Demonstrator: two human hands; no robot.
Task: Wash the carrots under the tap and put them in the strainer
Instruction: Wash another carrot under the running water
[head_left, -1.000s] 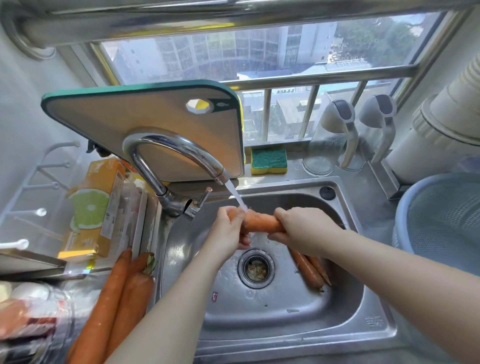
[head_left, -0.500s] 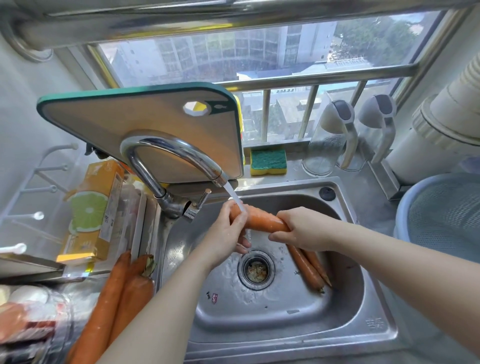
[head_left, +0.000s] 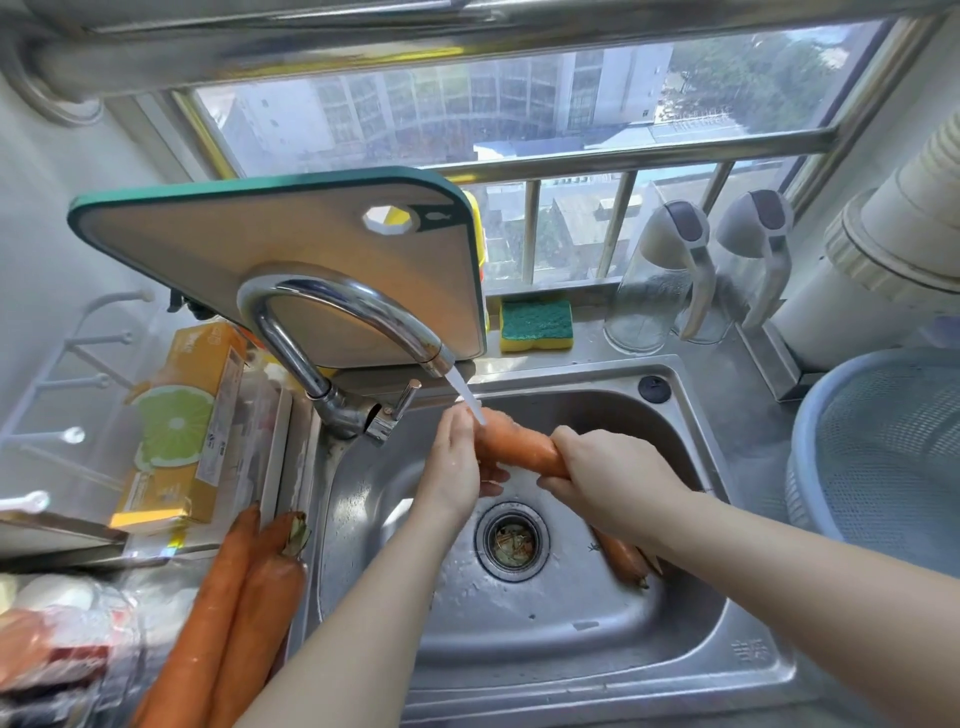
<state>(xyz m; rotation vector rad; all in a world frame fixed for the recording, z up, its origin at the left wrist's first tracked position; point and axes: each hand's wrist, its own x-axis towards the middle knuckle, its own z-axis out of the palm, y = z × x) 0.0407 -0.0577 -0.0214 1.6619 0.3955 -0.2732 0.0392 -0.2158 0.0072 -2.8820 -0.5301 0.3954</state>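
Both hands meet over the sink (head_left: 571, 639), right under the tap (head_left: 337, 306). The carrot (head_left: 519, 447) lies almost level between them, tilted a touch down to the right, and the water (head_left: 467, 397) is landing on its left end. The left hand (head_left: 452, 467) comes up from the near edge, forearm slanting across the basin and wrist straight. Its fingers are pressed together and curled round the left end from underneath, fingertips peeking out below. The right hand (head_left: 608, 483) reaches in from the right, back of the hand up. Its fingers are bunched and wrapped over the other end of the carrot, thumb tucked beneath. So the carrot is held in the air above the drain (head_left: 511, 540), clear of the basin floor.

Under the right forearm, the sink carrots (head_left: 623, 561) lie on the bottom, partly hidden. Left of the sink, two counter carrots (head_left: 234, 613) lie side by side. The blue strainer (head_left: 883, 457) sits at the far right, well apart from both hands.
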